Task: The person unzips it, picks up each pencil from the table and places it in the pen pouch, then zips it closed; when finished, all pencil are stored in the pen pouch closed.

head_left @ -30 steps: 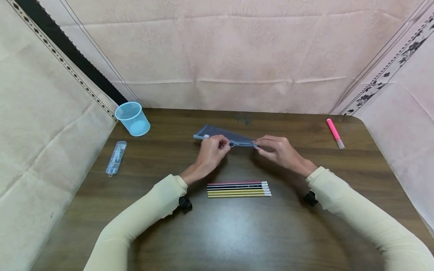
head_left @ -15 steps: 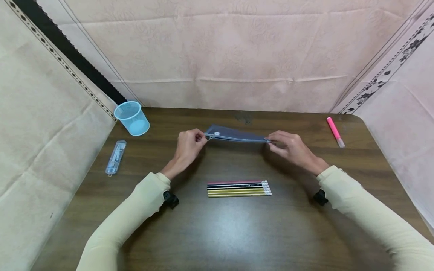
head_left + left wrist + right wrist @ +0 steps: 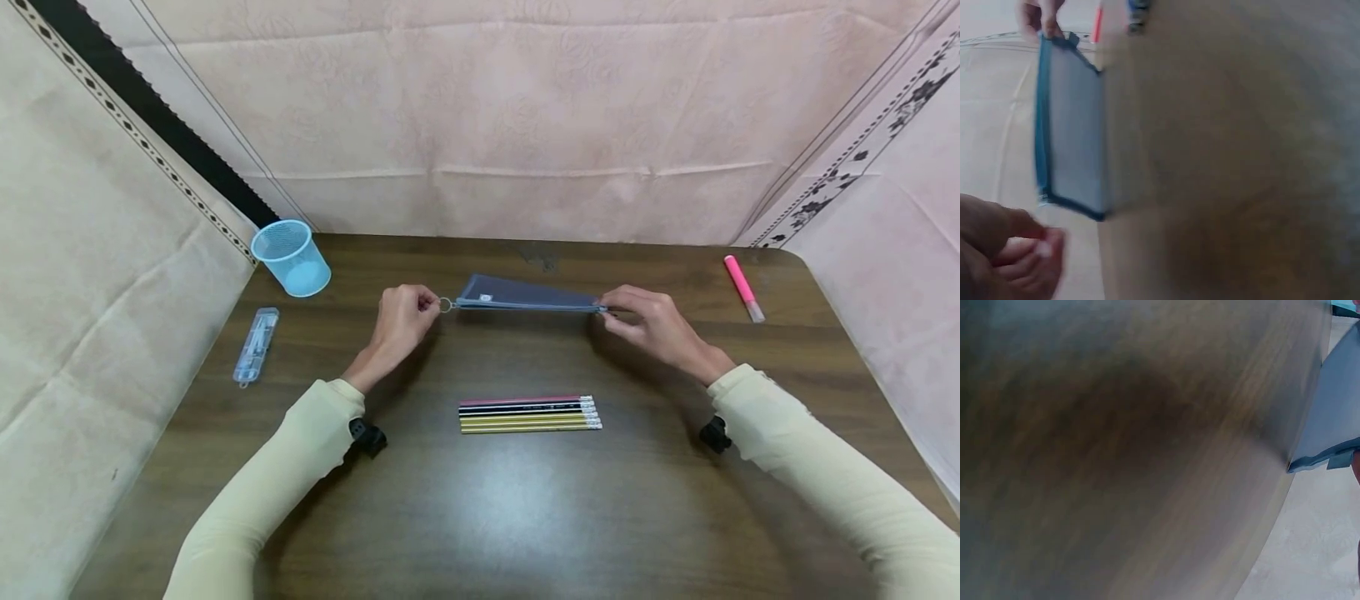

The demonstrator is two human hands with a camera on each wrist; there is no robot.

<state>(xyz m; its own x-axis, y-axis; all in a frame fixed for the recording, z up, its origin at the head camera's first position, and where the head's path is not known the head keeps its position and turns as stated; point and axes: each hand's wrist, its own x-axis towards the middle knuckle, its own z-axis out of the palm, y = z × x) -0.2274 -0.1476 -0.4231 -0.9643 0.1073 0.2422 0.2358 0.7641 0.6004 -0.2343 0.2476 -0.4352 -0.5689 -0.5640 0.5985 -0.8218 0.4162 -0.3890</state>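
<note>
Wooden tabletop [image 3: 517,517], head view: left hand [image 3: 402,318] pinched the pull ring [image 3: 452,305] beside the pouch [image 3: 521,292]; right hand [image 3: 647,321] pinched its opposite end. I judged zipper travel complete, open or closed unclear; pencils [image 3: 525,415] lay outside. Left-wrist view: pouch spanned between hands. Right-wrist view: grip cropped.

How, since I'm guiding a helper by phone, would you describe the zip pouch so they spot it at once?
On the brown table, look beyond the row of pencils toward the far edge. There, a flat zip pouch spans between the left hand, pinching its ring, and the right hand, holding its other end. Bluish-grey with blue edging, it alone is held in the hands.
</note>
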